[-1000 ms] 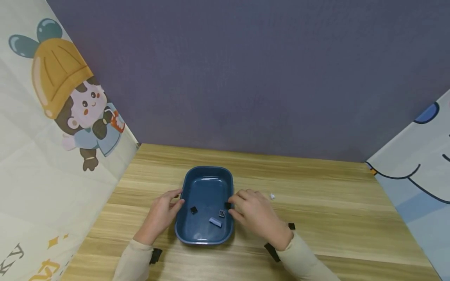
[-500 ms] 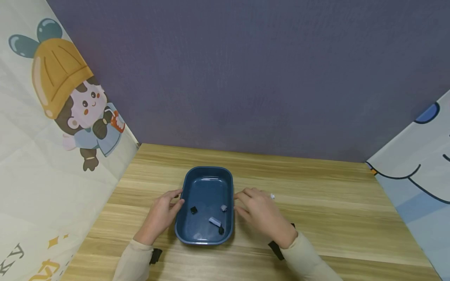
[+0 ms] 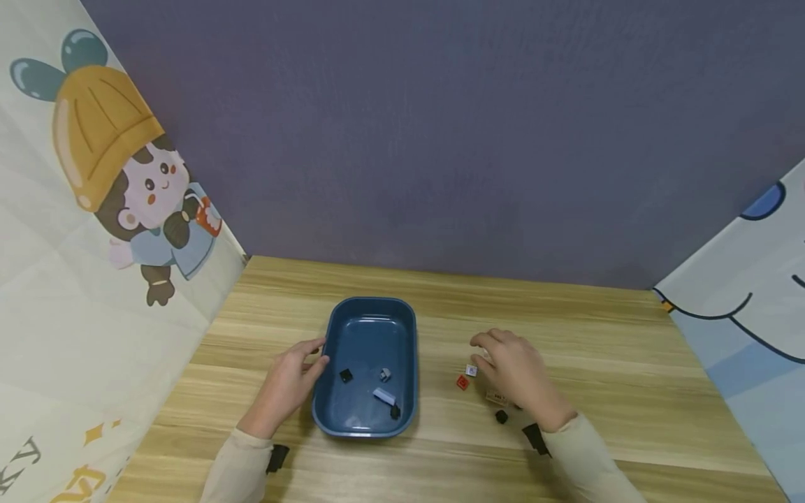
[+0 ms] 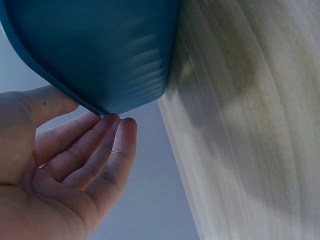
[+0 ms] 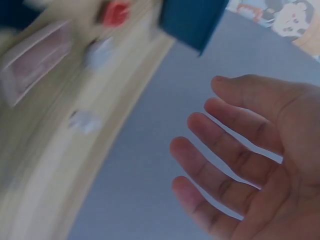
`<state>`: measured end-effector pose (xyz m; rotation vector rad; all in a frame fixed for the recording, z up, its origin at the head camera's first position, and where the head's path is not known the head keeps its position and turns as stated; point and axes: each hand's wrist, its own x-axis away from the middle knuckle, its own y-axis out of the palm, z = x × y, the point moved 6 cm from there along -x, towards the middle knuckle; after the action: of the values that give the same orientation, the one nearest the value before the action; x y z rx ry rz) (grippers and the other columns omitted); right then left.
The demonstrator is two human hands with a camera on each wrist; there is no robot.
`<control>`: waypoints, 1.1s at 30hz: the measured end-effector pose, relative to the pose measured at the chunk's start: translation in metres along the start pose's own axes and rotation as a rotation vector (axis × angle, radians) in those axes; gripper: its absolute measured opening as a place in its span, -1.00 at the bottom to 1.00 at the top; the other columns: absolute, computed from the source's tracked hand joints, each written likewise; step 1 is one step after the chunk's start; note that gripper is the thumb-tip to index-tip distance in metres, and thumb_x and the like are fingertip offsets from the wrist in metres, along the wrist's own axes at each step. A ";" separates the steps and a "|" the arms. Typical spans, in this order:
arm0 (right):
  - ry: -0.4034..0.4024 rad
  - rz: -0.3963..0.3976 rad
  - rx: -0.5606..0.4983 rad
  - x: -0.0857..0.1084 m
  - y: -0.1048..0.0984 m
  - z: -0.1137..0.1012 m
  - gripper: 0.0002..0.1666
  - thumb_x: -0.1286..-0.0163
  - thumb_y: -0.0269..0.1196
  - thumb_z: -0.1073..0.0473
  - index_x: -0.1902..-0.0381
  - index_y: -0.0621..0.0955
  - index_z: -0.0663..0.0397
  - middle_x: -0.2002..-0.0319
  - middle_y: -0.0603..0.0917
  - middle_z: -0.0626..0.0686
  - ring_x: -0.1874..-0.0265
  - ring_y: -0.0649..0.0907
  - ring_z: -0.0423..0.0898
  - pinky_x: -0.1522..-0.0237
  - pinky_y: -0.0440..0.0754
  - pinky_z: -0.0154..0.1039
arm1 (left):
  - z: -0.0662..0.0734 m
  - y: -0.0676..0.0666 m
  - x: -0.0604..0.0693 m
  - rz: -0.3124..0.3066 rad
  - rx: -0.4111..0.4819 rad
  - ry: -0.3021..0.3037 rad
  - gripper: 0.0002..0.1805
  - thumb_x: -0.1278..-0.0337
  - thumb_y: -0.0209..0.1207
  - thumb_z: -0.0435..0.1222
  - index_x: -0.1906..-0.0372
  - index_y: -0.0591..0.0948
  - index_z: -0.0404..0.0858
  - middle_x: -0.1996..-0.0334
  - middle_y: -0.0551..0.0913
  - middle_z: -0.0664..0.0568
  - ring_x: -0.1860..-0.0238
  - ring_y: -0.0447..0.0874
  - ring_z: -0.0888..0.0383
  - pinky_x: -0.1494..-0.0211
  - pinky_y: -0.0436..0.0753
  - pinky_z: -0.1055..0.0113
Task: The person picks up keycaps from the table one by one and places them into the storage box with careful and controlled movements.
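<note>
My left hand (image 3: 286, 384) touches the left rim of the blue tray (image 3: 371, 346), its fingertips against the edge (image 4: 100, 50) in the left wrist view. Inside the tray lie a black piece (image 3: 346, 376), a grey piece (image 3: 385, 375), a pale blue bar (image 3: 384, 396) and a dark piece (image 3: 395, 411) by the bar's end. Over the table to the right, my right hand (image 3: 522, 370) has spread, slightly bent fingers and holds nothing. Under or beside it are a white brick (image 3: 471, 370), a red brick (image 3: 462, 382) and a small white piece (image 5: 84, 122).
A tan piece (image 3: 496, 398) and a black piece (image 3: 501, 417) lie near my right wrist. Behind the wooden table (image 3: 566, 321) stands a dark purple-grey panel (image 3: 402, 140), with printed cartoon sheets (image 3: 50, 230) at both sides.
My right hand has moved right, away from the tray, uncovering loose bricks on the table. A black piece left it and lies by the bar; the grey piece has shifted left. My left hand stays put.
</note>
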<state>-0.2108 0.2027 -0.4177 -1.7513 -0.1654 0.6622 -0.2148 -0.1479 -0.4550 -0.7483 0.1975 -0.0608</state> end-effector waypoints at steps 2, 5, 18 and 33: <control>0.022 -0.010 -0.007 0.003 0.004 0.011 -0.68 -0.20 0.50 0.20 0.09 0.72 0.12 0.24 0.71 0.05 0.31 0.69 0.00 0.34 0.75 -0.04 | 0.001 0.000 0.000 0.002 0.003 0.002 -0.59 -0.32 0.25 -0.41 -0.22 0.57 -0.45 -0.12 0.59 -0.36 0.14 0.75 -0.17 0.17 0.79 0.24; 0.057 -0.040 -0.024 0.006 0.011 0.025 -0.71 -0.24 0.48 0.20 0.09 0.72 0.13 0.25 0.71 0.05 0.31 0.69 0.00 0.35 0.75 -0.03 | 0.002 -0.001 0.000 0.000 0.004 -0.003 -0.59 -0.32 0.25 -0.41 -0.22 0.56 -0.46 -0.12 0.59 -0.36 0.14 0.75 -0.17 0.17 0.79 0.25; 0.196 -0.153 -0.065 0.012 0.043 0.061 -0.73 -0.29 0.43 0.19 0.06 0.70 0.12 0.27 0.67 0.02 0.35 0.67 -0.05 0.39 0.74 -0.08 | 0.000 -0.001 0.000 -0.004 0.009 -0.018 -0.59 -0.33 0.25 -0.40 -0.23 0.56 -0.45 -0.13 0.58 -0.36 0.14 0.75 -0.15 0.17 0.79 0.26; 0.198 -0.175 -0.078 0.009 0.053 0.064 -0.76 -0.32 0.41 0.19 0.06 0.71 0.05 0.29 0.65 -0.03 0.36 0.65 -0.10 0.41 0.73 -0.12 | 0.001 -0.001 0.000 -0.002 0.003 -0.024 -0.60 -0.32 0.25 -0.40 -0.22 0.57 -0.43 -0.12 0.59 -0.35 0.16 0.76 -0.13 0.18 0.80 0.25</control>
<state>-0.2482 0.2451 -0.4787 -1.8416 -0.2074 0.3568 -0.2150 -0.1482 -0.4534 -0.7460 0.1735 -0.0534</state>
